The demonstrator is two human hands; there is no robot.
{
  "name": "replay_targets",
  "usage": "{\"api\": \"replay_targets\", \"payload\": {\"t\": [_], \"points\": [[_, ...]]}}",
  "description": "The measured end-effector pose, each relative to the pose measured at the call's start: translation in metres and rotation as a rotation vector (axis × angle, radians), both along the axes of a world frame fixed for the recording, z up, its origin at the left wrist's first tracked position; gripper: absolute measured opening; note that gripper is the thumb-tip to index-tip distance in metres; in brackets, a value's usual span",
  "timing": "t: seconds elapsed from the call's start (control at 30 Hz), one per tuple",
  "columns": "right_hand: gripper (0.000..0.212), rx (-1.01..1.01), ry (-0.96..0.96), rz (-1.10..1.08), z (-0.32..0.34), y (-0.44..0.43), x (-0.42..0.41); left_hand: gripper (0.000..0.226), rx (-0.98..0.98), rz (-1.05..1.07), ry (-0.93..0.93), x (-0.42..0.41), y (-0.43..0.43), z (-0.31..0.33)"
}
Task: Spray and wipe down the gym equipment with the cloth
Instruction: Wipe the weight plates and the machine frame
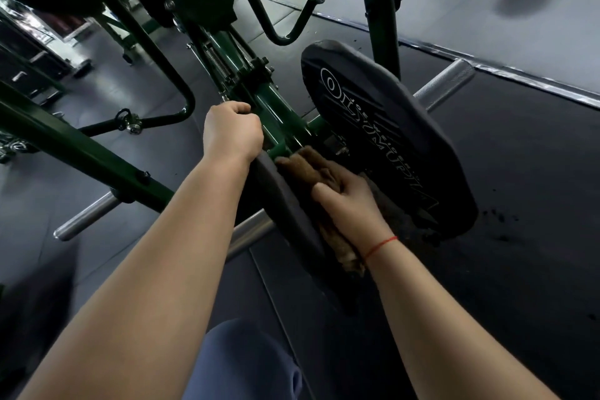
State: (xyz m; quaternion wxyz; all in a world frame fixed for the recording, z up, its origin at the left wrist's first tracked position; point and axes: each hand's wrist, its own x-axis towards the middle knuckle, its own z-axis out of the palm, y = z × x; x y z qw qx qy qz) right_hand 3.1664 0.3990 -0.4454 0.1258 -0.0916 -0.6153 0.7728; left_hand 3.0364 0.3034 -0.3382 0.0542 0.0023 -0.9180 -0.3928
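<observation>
Brown and bunched, the cloth [305, 162] lies along the right-hand face of a narrow dark pad [285, 204], running from near the pad's upper end down past the wrist. The right hand [350, 204] sits on top of its middle stretch. The fingers curl over the fabric and hold it against the pad, and the thumb lies along the near side. One frayed end of the cloth sticks out ahead of the fingers, and the other end hangs out below the heel of the hand. A thin red string [380, 245] circles that wrist.

The left hand [232, 131] is at the upper end of the same pad, knuckles up and fingers folded into a tight fist beside the green frame [276, 107]. Whatever is inside the fist is hidden, so I cannot tell if it grips anything.

Just right of the cloth, a large black pad [389, 127] with white lettering tilts over it. A coil spring [216, 60] sits on the frame above the left hand. Knurled chrome bars [444, 83] jut out to both sides over the dark rubber floor [519, 172]. A blue trouser knee [246, 364] shows at the bottom edge.
</observation>
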Motion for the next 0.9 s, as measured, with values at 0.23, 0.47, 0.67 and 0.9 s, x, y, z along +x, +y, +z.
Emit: {"api": "replay_targets", "payload": {"t": [0.23, 0.47, 0.67, 0.9], "points": [[0.04, 0.007, -0.155, 0.074, -0.05, -0.004, 0.021, 0.031, 0.01, -0.006, -0.036, -0.005, 0.001, 0.003], [0.035, 0.112, -0.514, 0.152, -0.079, -0.002, 0.022, 0.019, 0.13, -0.006, -0.1, -0.01, 0.002, 0.014], [0.022, 0.308, -0.723, 0.242, -0.08, 0.002, 0.026, 0.053, 0.097, -0.017, 0.129, 0.057, -0.002, 0.0], [0.034, 0.434, -0.451, 0.207, -0.019, 0.01, 0.011, 0.065, 0.092, -0.071, 0.255, 0.116, 0.001, -0.045]]}}
